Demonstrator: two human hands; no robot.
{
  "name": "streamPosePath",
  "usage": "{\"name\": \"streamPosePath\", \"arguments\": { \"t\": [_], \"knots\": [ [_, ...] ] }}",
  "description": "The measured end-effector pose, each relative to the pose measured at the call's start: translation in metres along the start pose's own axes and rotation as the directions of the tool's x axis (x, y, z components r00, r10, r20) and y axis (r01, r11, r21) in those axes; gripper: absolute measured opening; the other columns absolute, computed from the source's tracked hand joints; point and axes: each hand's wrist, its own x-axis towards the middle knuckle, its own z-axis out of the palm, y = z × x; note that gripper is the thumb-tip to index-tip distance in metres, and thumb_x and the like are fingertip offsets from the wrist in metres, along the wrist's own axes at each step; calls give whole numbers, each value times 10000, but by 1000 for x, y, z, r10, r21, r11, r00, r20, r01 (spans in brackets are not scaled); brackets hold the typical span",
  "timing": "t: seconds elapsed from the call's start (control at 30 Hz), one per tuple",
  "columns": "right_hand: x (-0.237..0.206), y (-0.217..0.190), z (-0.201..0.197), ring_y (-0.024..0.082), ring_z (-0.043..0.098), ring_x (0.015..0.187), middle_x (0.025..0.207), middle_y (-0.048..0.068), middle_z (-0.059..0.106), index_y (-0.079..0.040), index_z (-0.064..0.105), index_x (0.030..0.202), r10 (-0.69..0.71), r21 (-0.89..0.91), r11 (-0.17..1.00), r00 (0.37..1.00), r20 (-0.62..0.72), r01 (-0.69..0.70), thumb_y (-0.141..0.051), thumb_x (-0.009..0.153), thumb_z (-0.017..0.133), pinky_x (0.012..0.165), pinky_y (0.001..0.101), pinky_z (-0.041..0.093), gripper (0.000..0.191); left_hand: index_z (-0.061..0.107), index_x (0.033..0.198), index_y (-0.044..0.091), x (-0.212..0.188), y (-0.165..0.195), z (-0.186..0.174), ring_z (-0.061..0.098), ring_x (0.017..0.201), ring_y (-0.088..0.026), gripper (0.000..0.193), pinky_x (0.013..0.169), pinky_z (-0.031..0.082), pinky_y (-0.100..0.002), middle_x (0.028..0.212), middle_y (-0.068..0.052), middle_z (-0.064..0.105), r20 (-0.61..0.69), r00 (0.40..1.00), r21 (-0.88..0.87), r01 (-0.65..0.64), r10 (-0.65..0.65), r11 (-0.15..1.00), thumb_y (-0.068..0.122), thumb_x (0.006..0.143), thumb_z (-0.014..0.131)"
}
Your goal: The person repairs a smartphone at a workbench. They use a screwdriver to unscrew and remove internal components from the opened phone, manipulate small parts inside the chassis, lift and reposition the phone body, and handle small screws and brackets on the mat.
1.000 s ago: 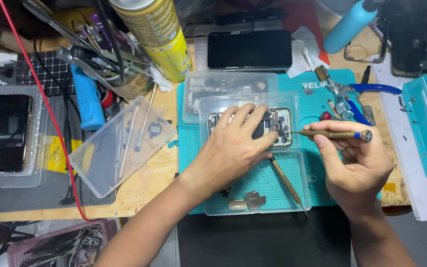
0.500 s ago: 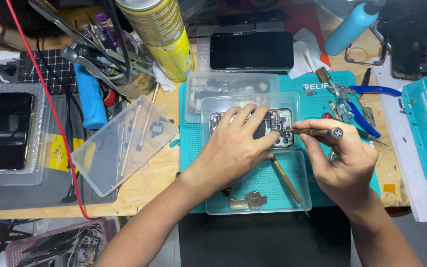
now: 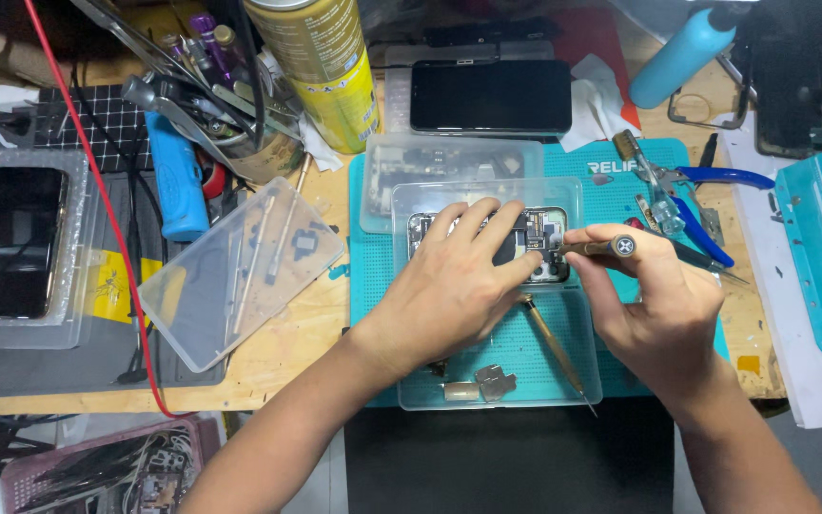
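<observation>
At the centre of the teal mat (image 3: 620, 366), an opened phone (image 3: 535, 243) lies inside a shallow clear plastic tray (image 3: 501, 390), and most of its body is hidden under the left hand (image 3: 454, 286). That hand lies flat across it, fingers spread, not closed around anything. Only a strip of dark boards and bright metal shields shows past the fingertips; the small parts there are too fine to make out. The right hand (image 3: 663, 309) has its grip pinched narrow around a slim brass-coloured screwdriver (image 3: 601, 247), whose round cap faces the camera while its tip, at the phone's edge, is lost among the metal parts. A second thin brass tool (image 3: 554, 347) lies slantwise in the tray, partly covered by the left hand, beside two small bent metal plates (image 3: 487, 384). Behind sits a frosted lidded box (image 3: 454, 171), contents blurred. Farther left on the wooden counter (image 3: 287, 343), a clear rectangular lid (image 3: 240, 271) rests tilted. A yellow spray can (image 3: 321, 67) is cut off at the top.
</observation>
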Motion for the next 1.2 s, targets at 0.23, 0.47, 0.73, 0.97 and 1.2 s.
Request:
{"name": "streamPosePath", "arguments": {
  "t": [0.23,0.47,0.73,0.97,1.2],
  "knots": [
    [5,8,5,230,769,938,1034,168,727,91,509,1240,-50,-20,999,996,-76,48,43,930,821,783,283,636,442,692,1175,63,-1,-1,2,513,1309,-415,410,1112,399,-548,1369,-248,548,4,1000,0,4,-4,1000,181,796,792],
    [15,4,2,249,768,914,1049,202,731,77,538,1334,-139,-125,983,989,-58,131,37,895,850,765,312,631,539,689,1179,73,-1,-2,2,514,1302,-416,425,1111,399,-545,1377,-246,542,8,1000,-5,7,-6,1000,195,787,799],
    [15,6,-1,266,721,783,918,159,727,-25,599,1232,-207,-297,934,978,2,198,2,914,903,634,339,558,441,685,1180,80,-2,-2,3,512,1299,-415,422,1109,398,-545,1380,-244,538,16,1000,-19,11,-11,1000,218,798,802],
    [9,13,5,256,747,831,956,173,721,76,471,1339,-292,-205,940,954,-66,274,27,899,864,672,312,590,591,683,1207,90,-2,-3,4,514,1305,-407,436,1119,400,-538,1390,-238,536,13,1000,-10,13,-13,1000,212,804,796],
    [10,15,1,259,730,840,988,160,720,16,523,1345,-285,-258,928,958,-19,270,-60,930,929,667,310,574,586,682,1194,88,-2,-2,4,513,1307,-409,425,1124,396,-547,1383,-235,537,4,1000,-27,15,-15,1000,212,805,799]
  ]
}}
